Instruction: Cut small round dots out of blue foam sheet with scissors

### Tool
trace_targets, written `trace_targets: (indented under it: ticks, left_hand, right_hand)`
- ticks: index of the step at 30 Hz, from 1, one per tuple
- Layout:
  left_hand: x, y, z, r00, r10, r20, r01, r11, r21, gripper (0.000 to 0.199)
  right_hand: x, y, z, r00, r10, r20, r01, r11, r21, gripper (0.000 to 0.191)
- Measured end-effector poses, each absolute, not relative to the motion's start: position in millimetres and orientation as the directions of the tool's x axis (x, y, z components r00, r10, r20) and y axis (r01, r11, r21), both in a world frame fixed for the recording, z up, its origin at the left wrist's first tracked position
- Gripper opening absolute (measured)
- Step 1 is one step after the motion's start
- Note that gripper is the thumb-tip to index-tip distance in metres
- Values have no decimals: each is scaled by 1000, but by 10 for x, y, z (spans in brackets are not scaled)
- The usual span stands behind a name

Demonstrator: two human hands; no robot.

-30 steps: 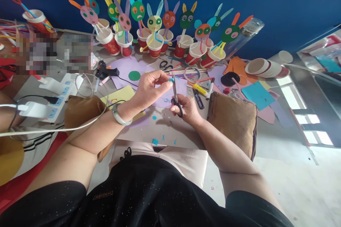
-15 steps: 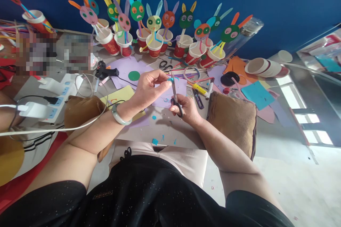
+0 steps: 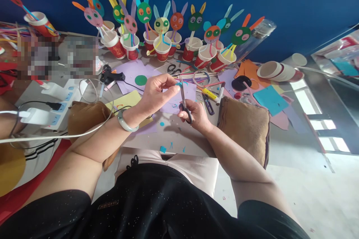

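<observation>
Between the thumb and fingertips of my left hand (image 3: 159, 91) is a small piece of blue paper (image 3: 178, 83), mostly covered by the fingers. My right hand (image 3: 198, 115) grips black-handled scissors (image 3: 183, 97) by the loops, blades pointing away from me and touching or very near the blue paper. Beneath the hands lies a purple sheet (image 3: 192, 91) with blue paper curls (image 3: 175, 106) on it. Nearer to me on the table are a small blue disc (image 3: 162, 124), a blue square (image 3: 163, 149) and thin blue scraps (image 3: 171, 145).
Behind my hands stand several red paper cups (image 3: 162, 50) with paper rabbit faces on straws. A glue gun (image 3: 110, 75) and a white power strip (image 3: 66, 101) lie left. On the right are a box cutter (image 3: 208, 105), a yellow glue stick (image 3: 209, 94) and a brown cushion (image 3: 244, 129).
The hands, the scissors and the blue paper look almost the same. Only the camera view has shifted very slightly.
</observation>
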State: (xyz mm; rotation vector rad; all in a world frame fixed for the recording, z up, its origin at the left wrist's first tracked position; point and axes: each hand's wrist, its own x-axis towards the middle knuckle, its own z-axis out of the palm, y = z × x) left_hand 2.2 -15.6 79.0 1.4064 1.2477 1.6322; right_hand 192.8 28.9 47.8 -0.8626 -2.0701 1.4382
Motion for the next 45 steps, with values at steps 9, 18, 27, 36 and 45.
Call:
trace_targets:
  ticks: [9, 18, 27, 36, 45]
  left_hand:
    - [17, -161, 800, -229, 900, 371, 118, -353, 928, 11]
    - [14, -159, 800, -247, 888, 389, 129, -367, 921, 10]
    - [13, -157, 784, -265, 885, 382, 126, -361, 924, 10]
    - [5, -154, 786, -265, 882, 390, 112, -374, 921, 10]
    - [13, -170, 804, -312, 873, 374, 122, -353, 927, 38]
  right_hand:
    - [1926, 285, 495, -687, 725, 45, 218, 265, -939, 81]
    - [1925, 283, 496, -685, 727, 33, 208, 239, -949, 80]
    - [1932, 292, 481, -686, 727, 45, 204, 252, -946, 80]
    - [1935, 298, 468, -685, 727, 47, 212, 261, -942, 78]
    - [1936, 304, 456, -678, 734, 46, 212, 255, -943, 77]
